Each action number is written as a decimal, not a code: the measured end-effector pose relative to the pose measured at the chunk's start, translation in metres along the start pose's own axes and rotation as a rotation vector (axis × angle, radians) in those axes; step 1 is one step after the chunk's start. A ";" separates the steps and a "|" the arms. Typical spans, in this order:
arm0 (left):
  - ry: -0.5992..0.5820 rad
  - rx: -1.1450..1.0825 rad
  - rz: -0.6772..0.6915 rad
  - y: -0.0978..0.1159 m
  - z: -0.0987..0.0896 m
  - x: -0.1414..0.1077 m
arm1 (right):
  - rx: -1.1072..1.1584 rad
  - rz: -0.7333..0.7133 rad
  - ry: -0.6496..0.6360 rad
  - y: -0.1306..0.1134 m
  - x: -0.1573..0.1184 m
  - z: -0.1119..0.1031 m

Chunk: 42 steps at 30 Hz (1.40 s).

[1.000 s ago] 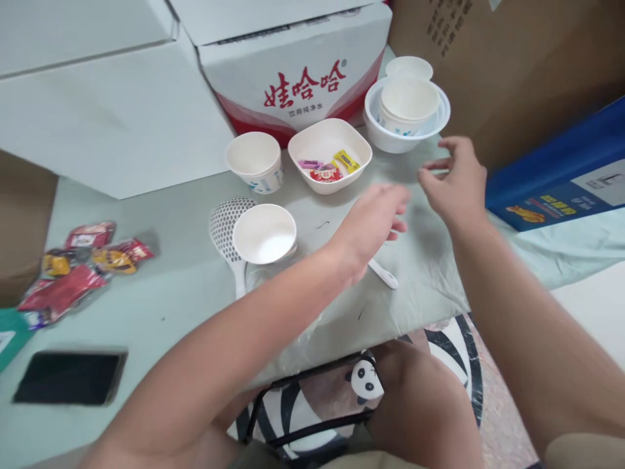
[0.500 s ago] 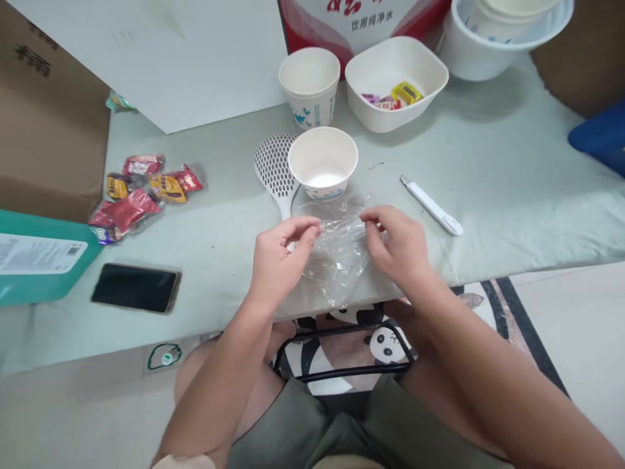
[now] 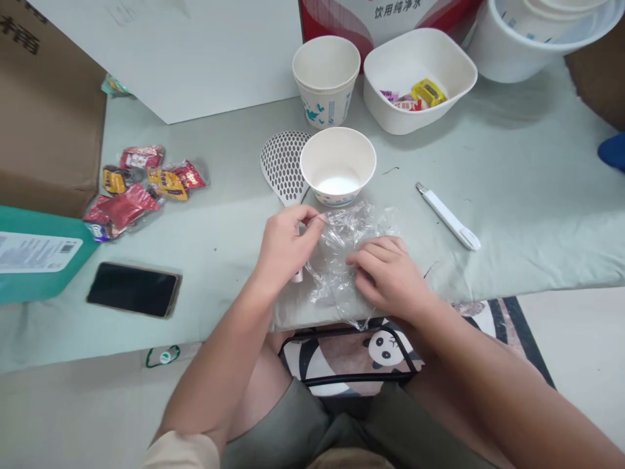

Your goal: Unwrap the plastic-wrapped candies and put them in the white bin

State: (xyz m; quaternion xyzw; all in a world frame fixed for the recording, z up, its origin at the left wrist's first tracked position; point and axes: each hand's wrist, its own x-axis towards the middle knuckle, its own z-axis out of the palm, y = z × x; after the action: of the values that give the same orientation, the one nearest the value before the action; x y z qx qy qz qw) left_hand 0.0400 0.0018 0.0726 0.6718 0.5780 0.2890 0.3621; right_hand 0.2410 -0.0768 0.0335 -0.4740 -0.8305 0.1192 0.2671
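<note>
A crumpled sheet of clear plastic film [image 3: 336, 260] lies on the cloth near the table's front edge. My left hand [image 3: 290, 241] pinches its upper left edge between thumb and fingertips. Over the film's right side rests my right hand [image 3: 388, 270], fingers bent and the thumb apart from them, touching the plastic. Just beyond the film stands a white paper bowl [image 3: 338, 163], upright, with nothing inside. Behind my left hand, a white slotted skimmer [image 3: 286, 166] lies flat, its handle partly covered by the hand.
Stacked paper cups [image 3: 327, 81] and a white bowl with candies [image 3: 420, 78] stand at the back. A white utility knife [image 3: 448, 216] lies right. Wrapped candies [image 3: 146, 189], a phone [image 3: 134, 288] and a green container [image 3: 43, 254] are left. A large white tub [image 3: 517, 52] stands back right.
My right hand has moved down toward me and lies lower on the film, its fingertip pinch loosened. My left hand keeps its pinch. The film has shifted and bunched differently, and the view has moved slightly.
</note>
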 end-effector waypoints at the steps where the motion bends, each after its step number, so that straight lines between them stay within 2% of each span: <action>1: 0.007 -0.144 -0.030 0.001 -0.002 -0.002 | 0.021 0.012 0.018 -0.002 -0.001 -0.001; 4: -0.009 -0.576 -0.170 -0.001 -0.009 -0.007 | 0.128 0.036 0.080 -0.007 -0.001 -0.004; 6: -0.034 -0.793 -0.273 -0.004 -0.013 -0.010 | 0.184 0.104 0.180 -0.007 0.000 -0.005; 8: -0.048 -0.910 -0.328 -0.007 -0.018 -0.011 | 0.233 0.223 0.313 -0.003 0.003 -0.004; 10: -0.068 -0.953 -0.339 -0.008 -0.022 -0.012 | 0.360 0.341 0.389 0.001 0.008 0.000; 13: -0.127 -0.993 -0.363 -0.006 -0.026 -0.014 | 0.626 0.448 0.310 0.005 0.017 0.008; 16: -0.208 -1.112 -0.411 -0.003 -0.028 -0.019 | 0.711 0.519 0.188 0.000 0.019 0.013; 19: -0.297 -1.252 -0.451 -0.004 -0.029 -0.025 | 0.768 0.567 0.173 -0.008 0.012 0.009; 23: -0.417 -1.363 -0.456 -0.009 -0.027 -0.029 | 1.081 0.582 0.124 -0.014 0.004 0.008; 28: -0.437 -1.336 -0.493 -0.012 -0.020 -0.029 | 1.395 0.649 0.097 -0.022 0.017 0.020; 30: -0.435 -1.293 -0.501 -0.010 -0.019 -0.026 | 1.474 0.659 0.042 -0.027 0.024 0.020; 32: -0.404 -1.239 -0.500 -0.005 -0.018 -0.021 | 1.498 0.686 0.039 -0.030 0.031 0.016; 35: -0.253 -1.090 -0.463 -0.001 -0.017 -0.014 | 1.386 0.783 0.159 -0.029 0.036 0.008; 39: -0.001 -0.788 -0.313 -0.007 -0.018 -0.006 | 1.117 0.925 0.273 -0.019 0.033 -0.001; 42: 0.063 -0.624 -0.208 -0.017 -0.021 -0.004 | 0.937 0.937 0.331 -0.012 0.026 -0.007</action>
State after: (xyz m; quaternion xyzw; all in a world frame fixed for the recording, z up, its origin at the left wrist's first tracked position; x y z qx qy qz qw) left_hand 0.0130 0.0020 0.0711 0.4565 0.5382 0.4341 0.5599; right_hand 0.2259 -0.0614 0.0527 -0.6298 -0.3466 0.4951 0.4880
